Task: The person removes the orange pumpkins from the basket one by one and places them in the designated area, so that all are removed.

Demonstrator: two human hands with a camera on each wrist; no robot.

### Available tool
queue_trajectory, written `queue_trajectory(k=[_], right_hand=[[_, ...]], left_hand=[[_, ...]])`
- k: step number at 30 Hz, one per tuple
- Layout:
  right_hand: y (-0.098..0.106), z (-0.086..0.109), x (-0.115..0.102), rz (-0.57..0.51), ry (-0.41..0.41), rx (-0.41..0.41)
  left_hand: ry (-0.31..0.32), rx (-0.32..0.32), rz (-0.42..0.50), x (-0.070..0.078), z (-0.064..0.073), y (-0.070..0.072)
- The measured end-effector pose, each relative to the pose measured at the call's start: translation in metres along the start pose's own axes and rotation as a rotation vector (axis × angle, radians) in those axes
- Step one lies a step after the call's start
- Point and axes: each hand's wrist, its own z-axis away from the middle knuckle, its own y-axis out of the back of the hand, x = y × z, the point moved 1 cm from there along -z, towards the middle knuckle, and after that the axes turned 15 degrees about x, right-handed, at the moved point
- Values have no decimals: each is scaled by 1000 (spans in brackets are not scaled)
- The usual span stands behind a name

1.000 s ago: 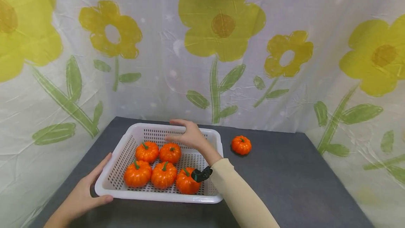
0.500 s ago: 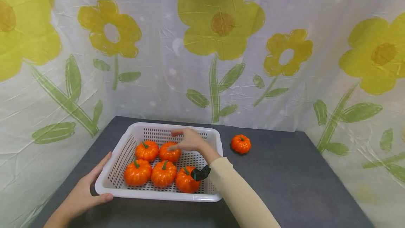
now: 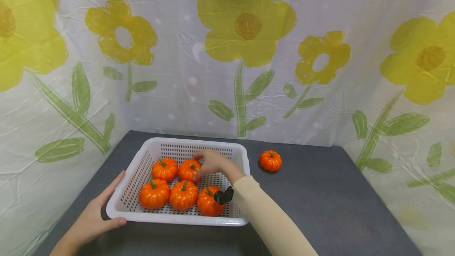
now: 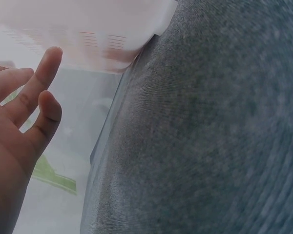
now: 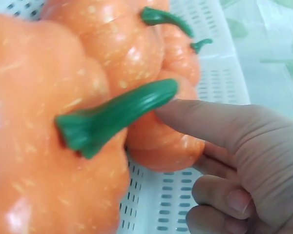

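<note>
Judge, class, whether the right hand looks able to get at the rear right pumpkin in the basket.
Probably yes: the right hand is at the right side of the rear right pumpkin, inside the white basket, with nothing visible between them.

The right hand (image 3: 212, 162) hides part of the orange pumpkin (image 3: 186, 170) at its fingers; one fingertip passes behind it, so contact cannot be told. Below those fingers, a black wrist device (image 3: 224, 195) covers part of a second pumpkin (image 3: 207, 204). Above the fingers of the left hand (image 4: 12, 131), the plastic basket (image 4: 102, 19) is cut off; right of them, the bench (image 4: 210, 131) blurs.
</note>
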Motion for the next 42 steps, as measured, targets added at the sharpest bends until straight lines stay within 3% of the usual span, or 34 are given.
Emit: queue_trajectory(k=[11, 21, 42], right_hand=[[-6, -2, 0, 70, -11, -17], [0, -1, 2, 1, -36, -22], [12, -4, 0, -92, -8, 63]], left_hand=[[7, 1, 2, 0, 1, 1], [3, -1, 39, 5, -2, 0], [19, 7, -44, -1, 0, 1]])
